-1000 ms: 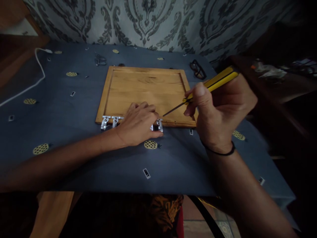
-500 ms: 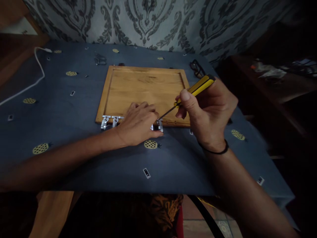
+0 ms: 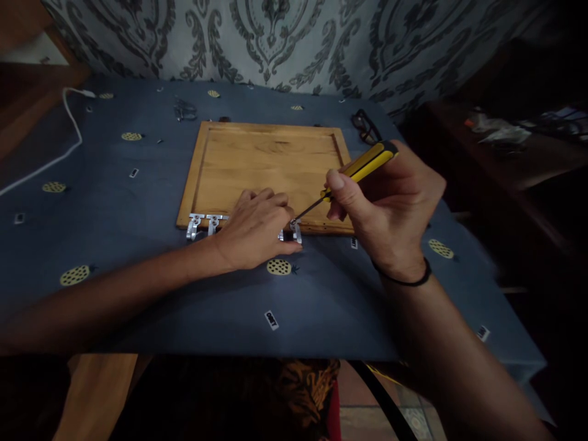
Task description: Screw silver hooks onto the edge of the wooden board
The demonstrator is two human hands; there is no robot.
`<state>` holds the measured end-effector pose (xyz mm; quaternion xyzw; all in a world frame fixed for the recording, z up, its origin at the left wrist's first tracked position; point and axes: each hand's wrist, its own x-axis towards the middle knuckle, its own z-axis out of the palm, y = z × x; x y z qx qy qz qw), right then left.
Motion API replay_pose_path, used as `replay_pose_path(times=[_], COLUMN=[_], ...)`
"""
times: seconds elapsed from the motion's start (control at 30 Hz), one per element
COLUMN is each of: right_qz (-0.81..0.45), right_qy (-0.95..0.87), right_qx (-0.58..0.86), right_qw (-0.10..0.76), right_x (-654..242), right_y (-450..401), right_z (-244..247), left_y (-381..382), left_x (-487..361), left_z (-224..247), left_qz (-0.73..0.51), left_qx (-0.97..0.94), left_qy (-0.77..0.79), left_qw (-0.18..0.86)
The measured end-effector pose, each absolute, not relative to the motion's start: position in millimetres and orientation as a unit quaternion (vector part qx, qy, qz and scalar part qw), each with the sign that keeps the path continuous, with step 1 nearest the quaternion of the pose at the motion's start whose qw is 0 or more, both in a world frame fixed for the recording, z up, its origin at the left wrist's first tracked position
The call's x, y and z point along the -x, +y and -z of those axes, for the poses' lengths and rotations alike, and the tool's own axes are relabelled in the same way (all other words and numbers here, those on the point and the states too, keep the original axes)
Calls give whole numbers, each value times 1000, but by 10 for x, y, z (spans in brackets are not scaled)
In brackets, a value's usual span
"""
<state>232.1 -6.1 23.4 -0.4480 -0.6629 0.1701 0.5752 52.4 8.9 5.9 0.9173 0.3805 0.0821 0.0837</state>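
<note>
A framed wooden panel (image 3: pixel 271 165) lies flat on the table, with silvery metal brackets (image 3: pixel 212 224) along its near edge. My left hand (image 3: pixel 257 229) is closed over that edge, its fingers on the wood and its thumb below the metal fitting (image 3: pixel 296 231) at its right. Part of the metalwork is hidden beneath this hand. In my right hand (image 3: pixel 390 208) is a yellow and black screwdriver (image 3: pixel 367 164), gripped by the handle between thumb and fingers. Its shaft slants down to the left, and the tip meets the right-hand fitting at the panel's edge.
Blue cloth with pineapple prints covers the table (image 3: pixel 184 312). Eyeglasses (image 3: pixel 366 127) lie behind the panel at right; a small wire-like metal object (image 3: pixel 185 109) lies at back left. A white cable (image 3: pixel 76 122) runs along the left side. A patterned curtain (image 3: pixel 271 43) hangs behind.
My right hand has shifted slightly and turned a little on the screwdriver, whose tip stays at the metal fitting. The left hand keeps its place.
</note>
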Motion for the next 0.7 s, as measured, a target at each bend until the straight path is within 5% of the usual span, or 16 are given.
replay_pose_path(times=[0.3, 0.7], right_qz=[-177, -264], right_qy=[-648, -693], right_qx=[389, 400], right_qw=[630, 538], right_x=[-2331, -2434], right_y=[44, -43], right_z=[-153, -286], left_y=[90, 90], left_x=[-516, -517], left_z=[-15, -31], left_qz=[-96, -97], left_qx=[-919, -919], left_qy=[373, 373], left_qw=[82, 81])
